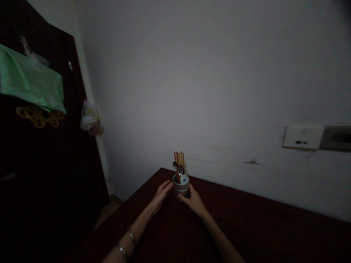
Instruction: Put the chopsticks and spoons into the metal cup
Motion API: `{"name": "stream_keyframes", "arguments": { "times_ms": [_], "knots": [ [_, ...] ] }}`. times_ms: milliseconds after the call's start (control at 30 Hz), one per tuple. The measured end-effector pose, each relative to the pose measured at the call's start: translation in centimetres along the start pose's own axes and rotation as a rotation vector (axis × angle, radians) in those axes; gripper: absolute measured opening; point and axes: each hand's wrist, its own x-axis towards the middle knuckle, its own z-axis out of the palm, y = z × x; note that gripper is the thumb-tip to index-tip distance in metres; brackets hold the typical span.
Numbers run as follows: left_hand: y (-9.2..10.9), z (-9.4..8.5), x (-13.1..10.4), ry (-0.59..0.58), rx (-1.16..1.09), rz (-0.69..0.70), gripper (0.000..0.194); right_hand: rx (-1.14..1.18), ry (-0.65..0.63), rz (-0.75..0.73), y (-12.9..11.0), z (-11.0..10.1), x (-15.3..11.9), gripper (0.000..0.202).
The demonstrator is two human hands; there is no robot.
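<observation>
Grey, cylindrical, seemingly metal cup [181,188] of brown chopsticks [179,159] and shiny metal spoons [180,169], near the far edge of the dark-red surface [233,223]: likely stiff, top-heavy, best held low; right hand [195,201] gripping it, left hand [161,194] open alongside

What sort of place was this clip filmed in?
Probably a room in a home, perhaps a dining corner: there is a cup of chopsticks and spoons, a dark red table, and a green cloth hung on a dark door.

Grey cup [181,187], orange-brown chopsticks [181,157], white-and-blue utensil [185,179], green cloth [33,80], dark-red table [172,230]
</observation>
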Motion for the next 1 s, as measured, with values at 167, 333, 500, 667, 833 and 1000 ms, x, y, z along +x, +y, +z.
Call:
{"name": "stream_keyframes", "arguments": {
  "times_ms": [167,333,500,667,833,1000],
  "knots": [
    [3.8,0.5,2.8,0.037,0.185,0.161,0.047,0.012,0.003,-0.002,0.1,0.0,0.0,0.066],
    [5.1,1.8,5.1,0.019,0.400,0.271,0.033,0.022,-0.014,-0.010,0.2,-0.1,0.0,0.067],
    [4.4,2.1,5.6,0.051,0.466,0.297,0.026,0.014,-0.015,-0.008,0.1,-0.1,0.1,0.066],
    [4.8,2.3,5.3,0.073,0.557,0.286,0.030,-0.007,-0.008,0.001,0.1,-0.1,0.2,0.067],
    [5.5,2.6,5.2,0.106,0.572,0.294,0.028,-0.021,-0.006,0.007,0.0,-0.2,0.1,0.067],
    [6.8,2.0,5.4,0.206,0.498,0.280,0.023,-0.010,-0.011,0.015,-0.3,-0.2,0.1,0.068]
  ]
}}
